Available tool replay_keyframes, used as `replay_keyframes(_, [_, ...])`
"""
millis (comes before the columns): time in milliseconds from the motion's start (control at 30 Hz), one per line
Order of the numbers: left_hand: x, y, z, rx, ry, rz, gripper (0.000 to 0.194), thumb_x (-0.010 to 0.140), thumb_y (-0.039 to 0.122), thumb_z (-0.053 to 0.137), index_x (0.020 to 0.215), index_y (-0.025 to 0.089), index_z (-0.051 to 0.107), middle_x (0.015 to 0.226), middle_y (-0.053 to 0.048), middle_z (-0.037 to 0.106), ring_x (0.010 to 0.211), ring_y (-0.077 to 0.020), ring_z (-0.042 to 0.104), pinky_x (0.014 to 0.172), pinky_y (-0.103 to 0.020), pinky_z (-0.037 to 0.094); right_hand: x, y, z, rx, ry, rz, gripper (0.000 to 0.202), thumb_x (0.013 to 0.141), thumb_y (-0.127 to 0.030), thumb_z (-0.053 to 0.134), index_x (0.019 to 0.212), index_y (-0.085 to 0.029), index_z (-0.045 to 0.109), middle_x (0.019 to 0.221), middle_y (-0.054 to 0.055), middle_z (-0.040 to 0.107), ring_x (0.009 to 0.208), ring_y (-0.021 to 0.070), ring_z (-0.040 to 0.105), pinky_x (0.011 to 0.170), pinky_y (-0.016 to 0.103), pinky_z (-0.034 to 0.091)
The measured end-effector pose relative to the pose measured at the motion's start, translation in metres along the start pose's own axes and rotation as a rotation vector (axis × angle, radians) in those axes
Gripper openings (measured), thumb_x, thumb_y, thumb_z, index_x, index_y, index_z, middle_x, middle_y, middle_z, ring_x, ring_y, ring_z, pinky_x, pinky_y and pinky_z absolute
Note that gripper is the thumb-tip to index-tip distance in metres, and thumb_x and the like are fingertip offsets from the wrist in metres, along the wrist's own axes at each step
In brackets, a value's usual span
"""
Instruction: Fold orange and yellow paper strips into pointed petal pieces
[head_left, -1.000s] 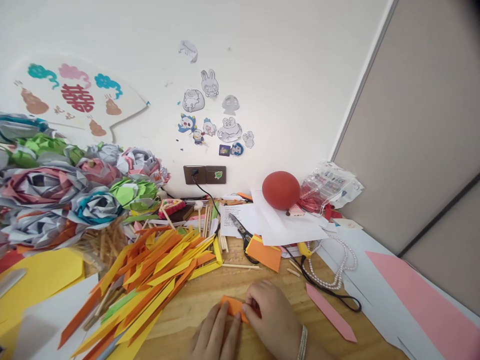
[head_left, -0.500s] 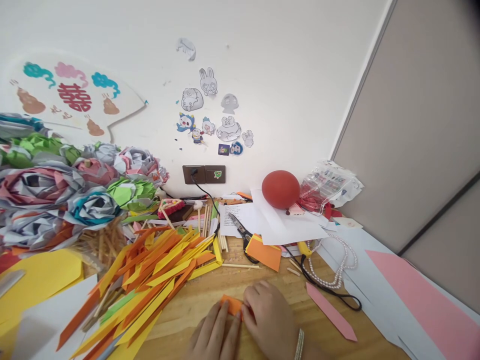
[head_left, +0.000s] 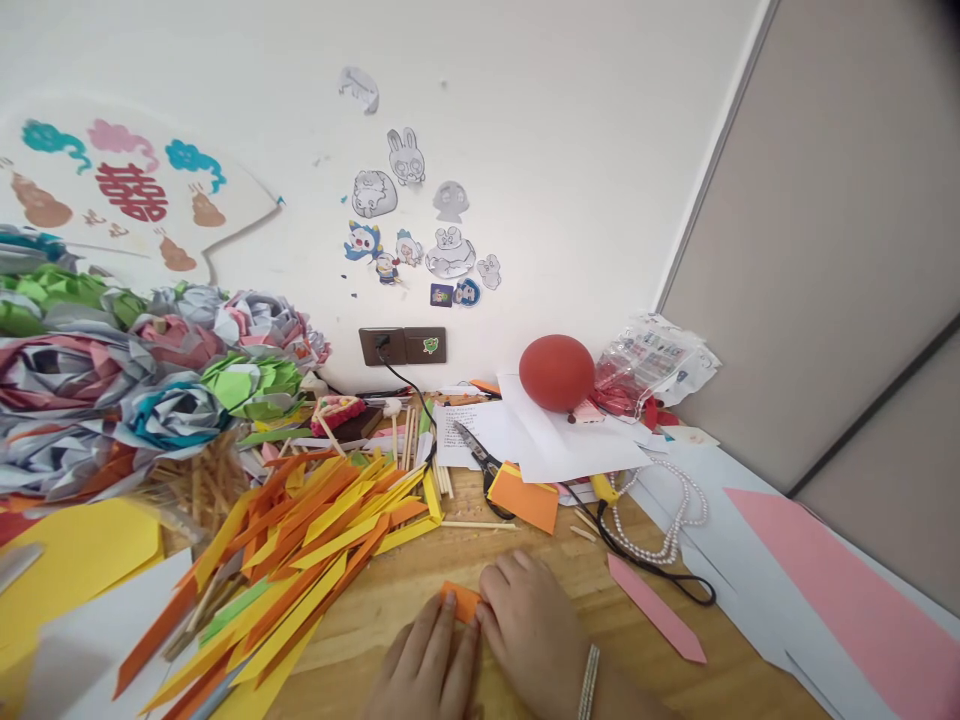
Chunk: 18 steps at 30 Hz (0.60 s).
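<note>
From the head camera, both hands lie flat on the wooden table (head_left: 450, 570) at the bottom edge. The left hand (head_left: 427, 665) and the right hand (head_left: 536, 635) press down on a small orange paper piece (head_left: 460, 601), fingers together on it, neither hand closed round it. Only its far corner shows, a flat bright orange wedge with a sharp folded edge; the rest is hidden under the fingertips. A bracelet (head_left: 587, 685) sits on the right wrist.

Just to the left of the grip spreads a loose heap of pointed orange and yellow paper strips (head_left: 315, 540). Beyond the grip lie scissors (head_left: 480, 462) touching an orange square sheet (head_left: 529, 498), and a printed white sheet (head_left: 469, 428) whose text is too small to read. To the right of the grip lies a pink paper strip (head_left: 656, 620), with a string of pearl beads (head_left: 667, 520) further off. A red balloon (head_left: 556, 372) rests on white papers beside a clear plastic bag (head_left: 656, 362) holding red items, its label unreadable. On the wall, a fan-shaped cutout bears a red double-happiness character (head_left: 131, 192). Folded paper flowers (head_left: 135, 370) pile up far left.
</note>
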<state>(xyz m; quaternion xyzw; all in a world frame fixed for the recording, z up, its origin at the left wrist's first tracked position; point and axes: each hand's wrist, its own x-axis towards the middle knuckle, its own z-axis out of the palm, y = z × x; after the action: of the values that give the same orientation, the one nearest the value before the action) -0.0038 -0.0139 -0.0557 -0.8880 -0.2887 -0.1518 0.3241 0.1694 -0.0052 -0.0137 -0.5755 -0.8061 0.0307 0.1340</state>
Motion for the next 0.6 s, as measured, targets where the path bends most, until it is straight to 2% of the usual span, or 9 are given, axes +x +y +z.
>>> replay_keyframes(100, [0.004,-0.001,-0.006,-0.036,0.007,-0.014,0.040,0.079,0.033,0.048,0.115,0.018,0.057,0.110,-0.007,0.066,0.102,-0.0228,0.058,0.085,-0.029,0.042,-0.003,0.003,-0.004,-0.027,0.005,-0.029,0.004,0.083,-0.021,0.056,0.086,-0.017,0.054,0.093,0.007,0.056,0.084,0.0245,0.048,0.070,0.036,0.036])
replay_keyframes(233, [0.005,-0.006,-0.015,-0.076,0.016,-0.036,0.042,0.083,0.044,0.046,0.110,0.015,0.061,0.110,-0.009,0.067,0.101,-0.0226,0.060,0.084,-0.028,0.044,-0.007,0.014,-0.015,-0.052,-0.092,-0.107,0.019,0.083,-0.032,0.059,0.095,-0.017,0.055,0.096,0.008,0.055,0.087,0.0253,0.047,0.072,0.036,0.036])
replay_keyframes(333, [0.003,-0.013,-0.020,-0.060,-0.040,-0.133,0.057,0.082,0.058,0.045,0.107,0.010,0.064,0.110,-0.016,0.067,0.098,-0.0266,0.062,0.080,-0.032,0.047,-0.009,0.027,-0.023,0.024,-0.130,-0.116,0.033,0.079,-0.040,0.064,0.105,-0.020,0.055,0.100,0.006,0.055,0.091,0.0244,0.046,0.078,0.036,0.036])
replay_keyframes(433, [0.004,-0.020,-0.024,-0.097,-0.127,-0.197,0.064,0.081,0.064,0.043,0.109,0.010,0.065,0.112,-0.017,0.065,0.097,-0.0277,0.064,0.079,-0.034,0.049,-0.007,0.037,-0.027,0.101,-0.130,-0.154,0.045,0.077,-0.044,0.066,0.114,-0.024,0.054,0.102,0.004,0.054,0.094,0.0231,0.045,0.081,0.034,0.035])
replay_keyframes(500, [0.005,-0.022,-0.025,-0.118,-0.155,-0.188,0.063,0.081,0.063,0.043,0.110,0.011,0.065,0.114,-0.017,0.064,0.098,-0.0275,0.064,0.079,-0.034,0.050,-0.006,0.041,-0.027,0.107,-0.115,-0.222,0.049,0.076,-0.045,0.067,0.120,-0.028,0.052,0.100,0.003,0.053,0.093,0.0221,0.045,0.080,0.032,0.035])
replay_keyframes(600, [0.006,-0.023,-0.025,-0.146,-0.160,-0.201,0.063,0.080,0.064,0.045,0.110,0.012,0.065,0.114,-0.018,0.064,0.100,-0.0284,0.063,0.080,-0.034,0.050,-0.004,0.043,-0.024,0.059,-0.087,-0.374,0.043,0.079,-0.045,0.064,0.120,-0.038,0.054,0.092,0.001,0.053,0.086,0.0195,0.045,0.075,0.030,0.033])
